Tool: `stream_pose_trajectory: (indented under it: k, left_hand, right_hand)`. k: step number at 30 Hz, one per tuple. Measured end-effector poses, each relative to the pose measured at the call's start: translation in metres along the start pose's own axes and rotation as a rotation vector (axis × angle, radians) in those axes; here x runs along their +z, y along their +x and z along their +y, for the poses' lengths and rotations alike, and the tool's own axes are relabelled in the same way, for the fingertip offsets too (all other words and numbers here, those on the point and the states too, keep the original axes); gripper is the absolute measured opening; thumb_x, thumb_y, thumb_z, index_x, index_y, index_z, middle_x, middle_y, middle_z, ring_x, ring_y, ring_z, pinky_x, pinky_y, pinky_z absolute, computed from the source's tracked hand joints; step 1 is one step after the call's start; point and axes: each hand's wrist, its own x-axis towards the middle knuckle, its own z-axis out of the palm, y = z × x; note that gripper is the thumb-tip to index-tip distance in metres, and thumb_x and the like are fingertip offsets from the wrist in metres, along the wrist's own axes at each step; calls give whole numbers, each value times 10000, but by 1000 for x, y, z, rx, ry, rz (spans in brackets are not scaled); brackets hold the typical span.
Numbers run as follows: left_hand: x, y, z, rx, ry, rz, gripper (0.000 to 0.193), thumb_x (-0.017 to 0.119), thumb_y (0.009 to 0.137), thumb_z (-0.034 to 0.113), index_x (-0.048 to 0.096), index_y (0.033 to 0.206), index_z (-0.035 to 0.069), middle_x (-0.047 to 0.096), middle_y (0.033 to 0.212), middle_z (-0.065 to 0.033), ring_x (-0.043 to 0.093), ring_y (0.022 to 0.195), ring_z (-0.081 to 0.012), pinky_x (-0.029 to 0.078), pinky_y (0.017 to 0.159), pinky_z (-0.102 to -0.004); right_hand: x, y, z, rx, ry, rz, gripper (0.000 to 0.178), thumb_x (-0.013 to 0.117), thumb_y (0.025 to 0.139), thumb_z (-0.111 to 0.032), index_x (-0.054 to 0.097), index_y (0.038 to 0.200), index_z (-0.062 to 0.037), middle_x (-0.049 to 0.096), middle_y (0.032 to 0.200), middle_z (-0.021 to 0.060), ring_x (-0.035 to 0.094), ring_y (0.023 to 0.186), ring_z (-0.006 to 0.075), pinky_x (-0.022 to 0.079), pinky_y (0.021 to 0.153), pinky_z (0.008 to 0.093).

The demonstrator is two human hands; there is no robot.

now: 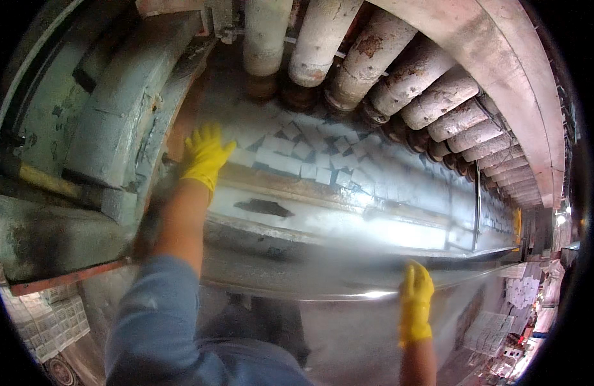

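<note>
Head, pale pieces (pixel 323 175), right of left grip (pixel 205 154)

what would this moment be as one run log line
left hand: yellow-gloved, spread open | right hand: yellow-gloved, near metal edge | pale pieces: scattered near cylinders

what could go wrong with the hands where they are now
If the row of cylinders moves, the left hand, stretched out toward that end, might get knocked or pinched.

The left glove stops near the wrist, so the bare left forearm could be splashed if the glossy area around the white pieces is liquid.

The right hand might slip at the shiny metal rim if it's wet.
</note>
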Motion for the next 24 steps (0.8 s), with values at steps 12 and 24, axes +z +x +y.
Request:
stream_pose_trajectory:
  k: [12, 24]
  left_hand:
    - [4, -12, -16, 62, -24, -134, 901, 593, 915, 593, 273, 1598, 100, 285, 1634, -205, 269, 1484, -450, 216, 1179, -610]
    - [-95, -8, -6, 179, -117, -516, 948, 711, 849, 548, 375, 1528, -22, 401, 1555, -286, 438, 1399, -450, 355, 1170, -480]
  right_hand:
    - [12, 5, 7, 26, -24, -23, 329, 624, 977, -303, 737, 1147, -45, 764, 923, 131, 733, 784, 233, 558, 763, 335]
    - [29, 20, 15, -84, -118, 102, 354, 608, 991, -391, 746, 1104, -84, 753, 962, 157, 728, 881, 332, 557, 802, 402]
